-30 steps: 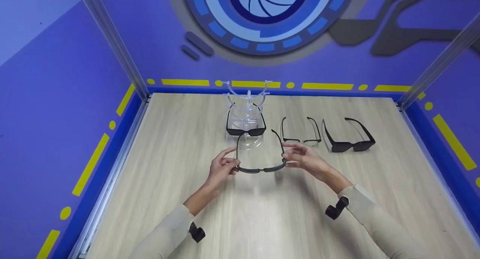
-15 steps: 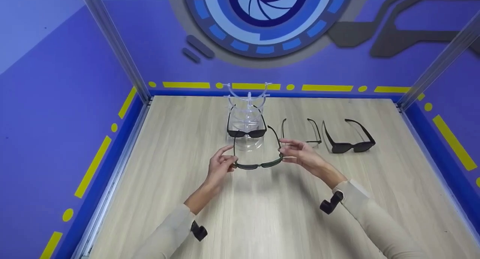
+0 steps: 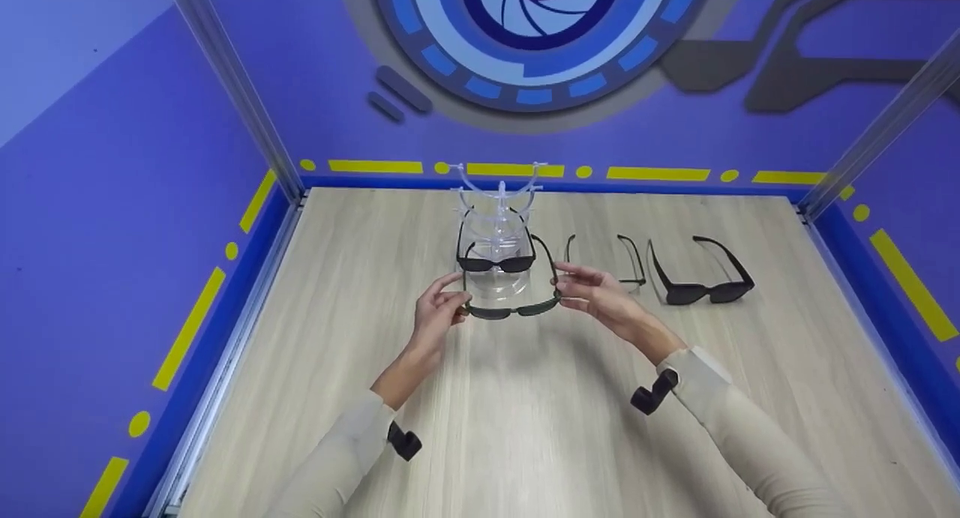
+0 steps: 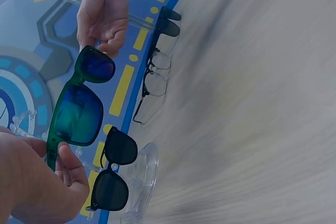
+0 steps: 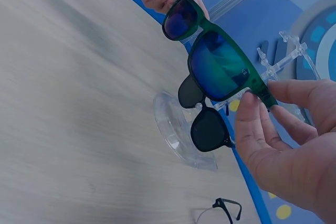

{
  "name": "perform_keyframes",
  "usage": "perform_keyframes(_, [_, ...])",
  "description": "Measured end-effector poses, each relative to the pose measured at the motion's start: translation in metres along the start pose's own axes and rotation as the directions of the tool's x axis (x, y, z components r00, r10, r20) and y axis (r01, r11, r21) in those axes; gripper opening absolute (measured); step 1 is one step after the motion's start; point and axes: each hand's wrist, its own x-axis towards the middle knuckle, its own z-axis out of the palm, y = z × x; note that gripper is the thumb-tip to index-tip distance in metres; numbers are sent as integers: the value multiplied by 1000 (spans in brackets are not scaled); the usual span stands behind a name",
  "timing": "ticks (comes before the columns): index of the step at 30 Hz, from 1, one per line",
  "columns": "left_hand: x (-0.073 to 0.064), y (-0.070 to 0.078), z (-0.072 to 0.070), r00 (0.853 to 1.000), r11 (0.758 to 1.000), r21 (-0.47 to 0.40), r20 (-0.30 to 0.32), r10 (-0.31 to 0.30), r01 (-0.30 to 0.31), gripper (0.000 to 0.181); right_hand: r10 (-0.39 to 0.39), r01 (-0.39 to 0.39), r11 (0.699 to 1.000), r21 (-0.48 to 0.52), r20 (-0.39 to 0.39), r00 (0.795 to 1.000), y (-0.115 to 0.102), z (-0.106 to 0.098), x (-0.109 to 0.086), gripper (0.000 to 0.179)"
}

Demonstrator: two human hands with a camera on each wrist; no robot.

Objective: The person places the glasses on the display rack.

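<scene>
Sunglasses with green frames are held level on the near side of the clear stand, arms unfolded and pointing back toward it. The left hand pinches one front corner between thumb and fingers; the right hand pinches the opposite corner likewise. A dark pair sits on the stand. To the right of the stand, wire glasses and then black sunglasses rest on the table. Caution: the open arm tips could catch the dark pair or a stand bracket if brought in too low, likely knocking the mounted pair off or tipping the lightweight stand. Uneven lift between hands may skew the frame, so one arm would miss its support. Pulling outward could overstrain the hinges. Whether arm tips already contact the stand cannot be determined.
</scene>
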Motion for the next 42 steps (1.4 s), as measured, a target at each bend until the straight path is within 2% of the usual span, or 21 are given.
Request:
perform_keyframes(13, [21,7,2,999,999,9,-38,37,-37,41,-24,26,995,95,-19,1000,-5,3,14,60])
perform_keyframes(19, [20,9,2,998,999,-16,-57,37,-38,39,-14,20,989,145,-41,999,-7,5,18,58])
perform_keyframes(24, [19,12,1,996,998,-27,-77,48,-50,41,-27,29,988,155,-16,1000,-8,6,20,61])
perform_keyframes(30, [24,17,2,996,998,8,-60,65,-65,41,-38,43,986,161,-33,999,-8,6,23,61])
perform_keyframes(42, [54,25,6,993,997,3,-87,77,-77,33,-64,75,985,153,-76,995,-15,2,44,50])
